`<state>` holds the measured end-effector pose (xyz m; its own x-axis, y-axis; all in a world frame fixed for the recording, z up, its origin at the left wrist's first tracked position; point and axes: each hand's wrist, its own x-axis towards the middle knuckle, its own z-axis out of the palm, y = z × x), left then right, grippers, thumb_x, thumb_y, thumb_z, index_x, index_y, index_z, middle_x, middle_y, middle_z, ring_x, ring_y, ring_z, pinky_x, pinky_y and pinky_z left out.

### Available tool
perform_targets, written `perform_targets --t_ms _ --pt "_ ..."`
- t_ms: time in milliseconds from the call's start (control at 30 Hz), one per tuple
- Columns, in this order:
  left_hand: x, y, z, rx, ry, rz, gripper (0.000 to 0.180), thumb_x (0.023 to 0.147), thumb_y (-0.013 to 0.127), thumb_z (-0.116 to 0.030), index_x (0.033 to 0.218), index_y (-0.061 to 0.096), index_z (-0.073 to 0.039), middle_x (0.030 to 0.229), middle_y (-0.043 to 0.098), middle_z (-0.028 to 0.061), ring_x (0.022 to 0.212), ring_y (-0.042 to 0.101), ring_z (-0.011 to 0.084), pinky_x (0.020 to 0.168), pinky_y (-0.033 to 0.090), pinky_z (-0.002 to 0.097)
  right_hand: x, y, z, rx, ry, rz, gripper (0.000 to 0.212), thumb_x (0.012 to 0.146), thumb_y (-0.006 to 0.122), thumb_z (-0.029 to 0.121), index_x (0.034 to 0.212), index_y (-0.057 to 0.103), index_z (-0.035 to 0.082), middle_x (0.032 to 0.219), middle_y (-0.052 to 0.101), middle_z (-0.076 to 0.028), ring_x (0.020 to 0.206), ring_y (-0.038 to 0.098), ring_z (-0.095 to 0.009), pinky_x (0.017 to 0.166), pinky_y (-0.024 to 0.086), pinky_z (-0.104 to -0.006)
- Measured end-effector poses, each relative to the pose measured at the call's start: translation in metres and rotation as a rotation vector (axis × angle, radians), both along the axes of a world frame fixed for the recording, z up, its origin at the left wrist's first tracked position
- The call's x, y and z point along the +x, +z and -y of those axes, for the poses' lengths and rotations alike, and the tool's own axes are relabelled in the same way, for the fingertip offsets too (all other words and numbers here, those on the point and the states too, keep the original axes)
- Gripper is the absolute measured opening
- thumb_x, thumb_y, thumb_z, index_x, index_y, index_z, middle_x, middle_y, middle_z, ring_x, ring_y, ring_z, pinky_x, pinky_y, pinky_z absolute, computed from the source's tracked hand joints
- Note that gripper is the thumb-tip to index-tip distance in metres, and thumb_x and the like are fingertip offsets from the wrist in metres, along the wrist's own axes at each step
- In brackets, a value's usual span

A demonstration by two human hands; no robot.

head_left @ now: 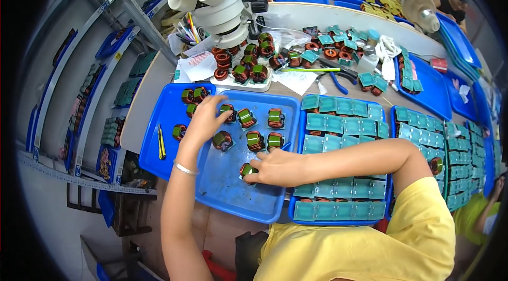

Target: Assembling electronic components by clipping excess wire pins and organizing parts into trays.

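Several toroidal coils with copper windings and green tops stand spaced out in a light blue tray point(227, 196). My left hand point(205, 121) reaches over the tray's left edge, thumb and fingers closed around a coil point(228, 110) near the back. My right hand point(278, 168) comes across from the right, its fingertips gripping the front coil point(247, 170). A blue strip, perhaps a tool handle point(286, 146), shows by the right hand's knuckles; whether the hand holds it is hidden. Between the hands sits a tilted coil point(222, 140), with an upright coil point(255, 141) to its right.
On the left, a darker blue tray point(151, 146) bears coils and a yellow-black tool point(161, 142). Trays of green-board parts point(338, 122) line the right. A microscope point(222, 3) stands behind, near blue-handled pliers point(338, 83) and a bottle point(368, 60). Shelving point(95, 85) rises at left; other people sit beyond.
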<state>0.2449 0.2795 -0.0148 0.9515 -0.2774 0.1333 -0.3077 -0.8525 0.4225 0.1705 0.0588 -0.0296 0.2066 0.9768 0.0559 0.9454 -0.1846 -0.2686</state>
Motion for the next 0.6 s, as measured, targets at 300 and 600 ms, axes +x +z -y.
perform_targets --t_ms 300,600 --pt "0.088 -0.027 0.067 0.139 0.026 0.209 0.061 0.069 0.074 -0.025 0.122 0.046 -0.015 0.121 0.04 0.0235 0.111 0.041 0.0433 0.093 0.039 0.0461 0.006 0.026 0.014 0.015 0.007 -0.001 0.043 0.072 0.055 0.006 0.115 0.053 0.011 0.102 0.053 -0.015 0.089 0.058 -0.03 0.067 0.049 -0.0405" --pt "0.125 -0.038 0.077 0.149 0.141 0.114 0.045 0.063 0.078 -0.022 0.103 0.063 -0.01 0.108 0.048 0.0202 0.091 0.055 0.0401 0.08 0.047 0.0439 0.197 0.013 0.073 0.467 -0.824 0.001 0.033 0.065 0.062 0.01 0.095 0.061 -0.004 0.088 0.06 -0.024 0.085 0.059 -0.038 0.079 0.047 -0.0424"
